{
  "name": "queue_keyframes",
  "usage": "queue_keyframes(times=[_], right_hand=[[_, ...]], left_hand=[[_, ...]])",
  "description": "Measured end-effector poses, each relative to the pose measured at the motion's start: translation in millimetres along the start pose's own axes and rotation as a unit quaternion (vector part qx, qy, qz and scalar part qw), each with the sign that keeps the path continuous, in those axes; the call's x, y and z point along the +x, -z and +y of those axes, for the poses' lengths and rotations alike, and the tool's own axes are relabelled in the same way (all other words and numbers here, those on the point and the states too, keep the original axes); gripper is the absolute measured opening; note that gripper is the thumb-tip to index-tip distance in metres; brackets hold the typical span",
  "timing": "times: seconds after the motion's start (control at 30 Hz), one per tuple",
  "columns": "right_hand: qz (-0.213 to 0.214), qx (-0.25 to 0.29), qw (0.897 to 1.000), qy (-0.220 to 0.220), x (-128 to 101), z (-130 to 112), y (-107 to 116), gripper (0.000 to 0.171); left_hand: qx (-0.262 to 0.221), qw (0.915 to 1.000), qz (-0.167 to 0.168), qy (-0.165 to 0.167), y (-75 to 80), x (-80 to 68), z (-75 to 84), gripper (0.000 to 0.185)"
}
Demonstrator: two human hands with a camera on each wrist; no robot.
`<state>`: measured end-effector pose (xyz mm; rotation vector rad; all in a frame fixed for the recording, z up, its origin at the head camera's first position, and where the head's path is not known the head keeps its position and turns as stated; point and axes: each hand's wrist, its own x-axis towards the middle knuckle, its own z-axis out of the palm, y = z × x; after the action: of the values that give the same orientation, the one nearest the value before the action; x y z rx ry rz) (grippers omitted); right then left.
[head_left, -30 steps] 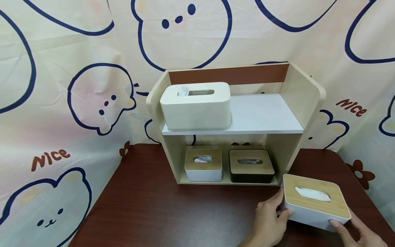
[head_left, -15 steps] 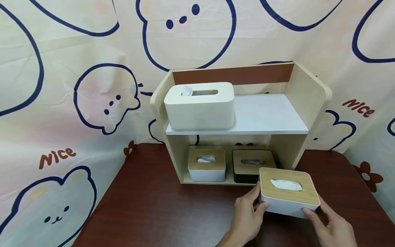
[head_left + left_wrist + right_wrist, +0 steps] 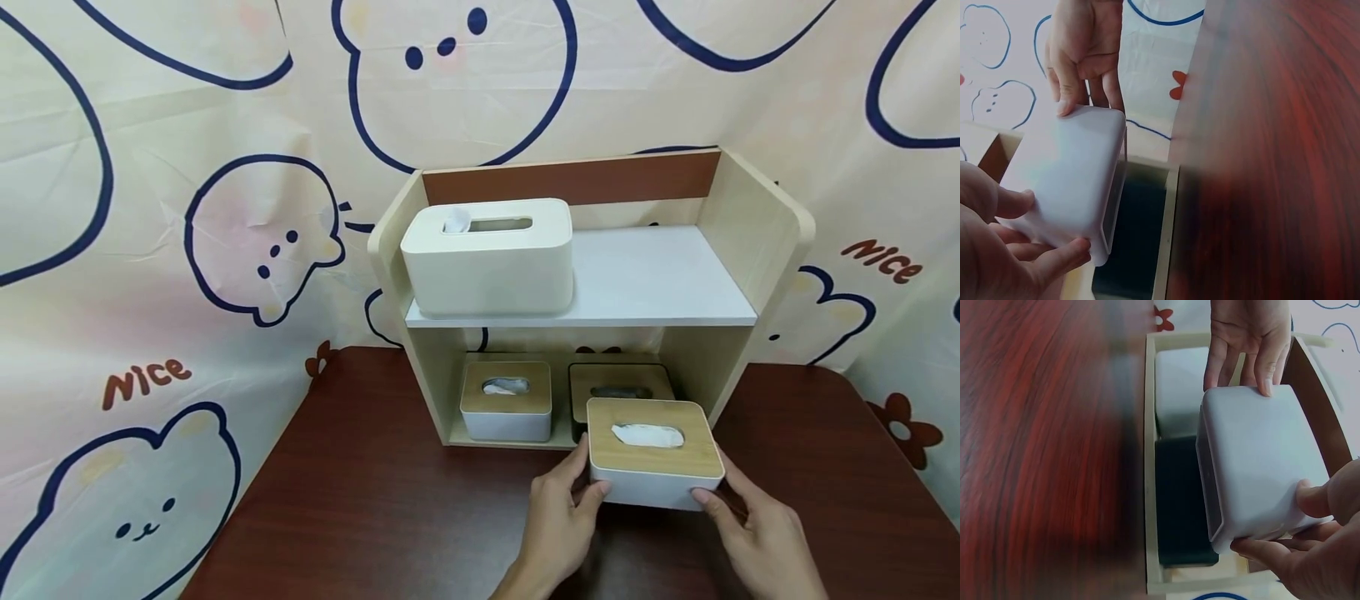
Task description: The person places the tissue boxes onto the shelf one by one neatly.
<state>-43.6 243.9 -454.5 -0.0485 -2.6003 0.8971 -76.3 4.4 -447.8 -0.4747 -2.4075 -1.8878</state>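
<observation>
Both hands grip one tissue box [image 3: 654, 450], white with a wooden lid, and we hold it clear of the table [image 3: 375, 517], directly in front of the shelf [image 3: 757, 225]. Our left hand [image 3: 558, 521] clasps the box's left end, thumb on the front face and fingers curled behind; the left wrist view shows the thumb and a finger wrapped round its pale underside [image 3: 1066, 187]. Our right hand [image 3: 757, 542] clasps the right end, thumb on the front corner, and the right wrist view shows its fingers curled under the box's base [image 3: 1260, 462]. A white tissue [image 3: 648, 435] shows in the lid slot.

Relative to the shelf, left to right:
- Upper board, left part: a cream box [image 3: 489, 257] with a slot in its top, standing close to the shelf's left wall.
- Upper board, right part: bare grey surface up to the right wall.
- Lower bay, left: a small box [image 3: 506, 402], white with a wooden lid and a tissue in its opening.
- Lower bay, right: a black box [image 3: 618, 382] with a wooden lid, just beside the small box and partly hidden behind the held box.

The shelf stands at the back of the dark red table, against a cream curtain [image 3: 150, 208] printed with blue-outlined bears and the word "Nice". In both wrist views the held box hangs over the black box in the lower bay.
</observation>
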Motion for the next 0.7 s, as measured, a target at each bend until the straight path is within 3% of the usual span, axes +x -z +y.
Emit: queue_keyframes(times=[0.37, 0.7], right_hand=[[-0.001, 0.046, 0.999, 0.009, 4, -29, -5, 0.063], [0.013, 0.045, 0.998, 0.029, 7, -41, 8, 0.063]], left_hand=[[0.013, 0.9994, 0.016, -0.029, 29.0, -1.4, 6.0, 0.061], [0.015, 0.9987, 0.018, -0.044, 39.5, -2.3, 19.7, 0.062]])
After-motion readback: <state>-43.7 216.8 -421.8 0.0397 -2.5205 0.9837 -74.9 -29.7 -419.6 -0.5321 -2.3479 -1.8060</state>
